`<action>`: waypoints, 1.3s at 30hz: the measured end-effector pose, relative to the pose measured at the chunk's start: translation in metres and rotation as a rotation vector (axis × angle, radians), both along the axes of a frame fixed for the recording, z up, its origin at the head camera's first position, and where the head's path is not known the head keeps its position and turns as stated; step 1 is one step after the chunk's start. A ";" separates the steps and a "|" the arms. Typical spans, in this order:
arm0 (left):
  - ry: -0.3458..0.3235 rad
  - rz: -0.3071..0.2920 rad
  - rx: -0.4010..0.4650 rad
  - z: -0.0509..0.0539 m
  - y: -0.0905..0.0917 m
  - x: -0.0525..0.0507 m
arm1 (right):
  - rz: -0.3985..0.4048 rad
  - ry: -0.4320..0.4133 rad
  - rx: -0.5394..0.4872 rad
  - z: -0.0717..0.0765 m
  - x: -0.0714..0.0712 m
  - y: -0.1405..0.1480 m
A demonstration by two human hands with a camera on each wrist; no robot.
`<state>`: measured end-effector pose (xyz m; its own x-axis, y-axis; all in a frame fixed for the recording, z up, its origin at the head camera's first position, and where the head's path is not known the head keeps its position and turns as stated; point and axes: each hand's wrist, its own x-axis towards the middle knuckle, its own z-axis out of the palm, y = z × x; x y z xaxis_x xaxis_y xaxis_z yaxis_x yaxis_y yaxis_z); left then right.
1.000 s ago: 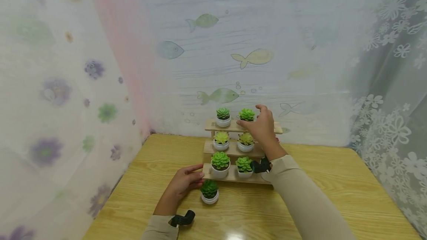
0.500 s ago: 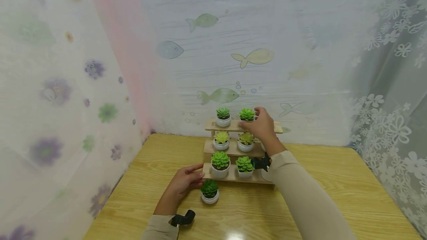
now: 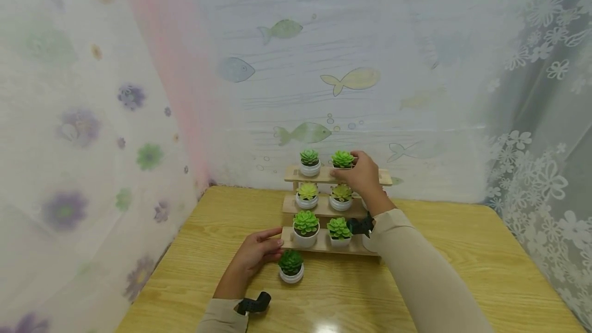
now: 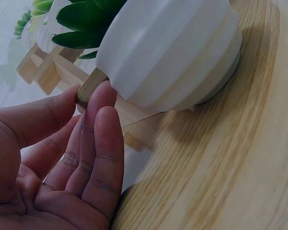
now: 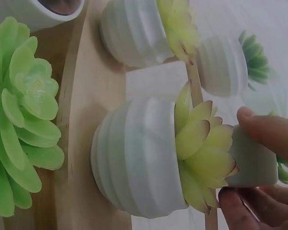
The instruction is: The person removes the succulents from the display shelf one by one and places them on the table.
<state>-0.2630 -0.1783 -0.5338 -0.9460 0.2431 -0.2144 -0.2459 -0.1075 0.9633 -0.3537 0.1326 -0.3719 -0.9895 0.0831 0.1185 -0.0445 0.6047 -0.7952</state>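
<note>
A three-tier wooden plant stand carries small artificial succulents in white pots. My left hand pinches the left end of its lowest shelf between thumb and fingers, as the left wrist view shows. Just in front of that hand, a dark green succulent stands on the table; its ribbed white pot looms large in the left wrist view. On the top shelf, my right hand grips the pot of a bright green succulent. In the right wrist view, thumb and fingers lie around that white pot.
Beside the gripped plant is another top-shelf succulent. Yellowish succulents occupy the middle shelf, and green ones the lowest. My right sleeve hides the stand's right side. A fish-patterned curtain hangs behind the wooden table.
My right hand's raised fingers have come down and closed around the top-shelf pot. The left hand stays on the lowest shelf's end.
</note>
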 end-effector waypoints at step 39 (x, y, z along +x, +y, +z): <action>-0.005 -0.008 -0.009 0.001 0.001 0.001 | 0.019 0.120 -0.051 0.014 0.030 0.012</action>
<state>-0.2615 -0.1776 -0.5331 -0.9428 0.2491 -0.2214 -0.2516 -0.0964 0.9630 -0.3237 0.1442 -0.3577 -0.9699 0.0739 0.2318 -0.1516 0.5618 -0.8133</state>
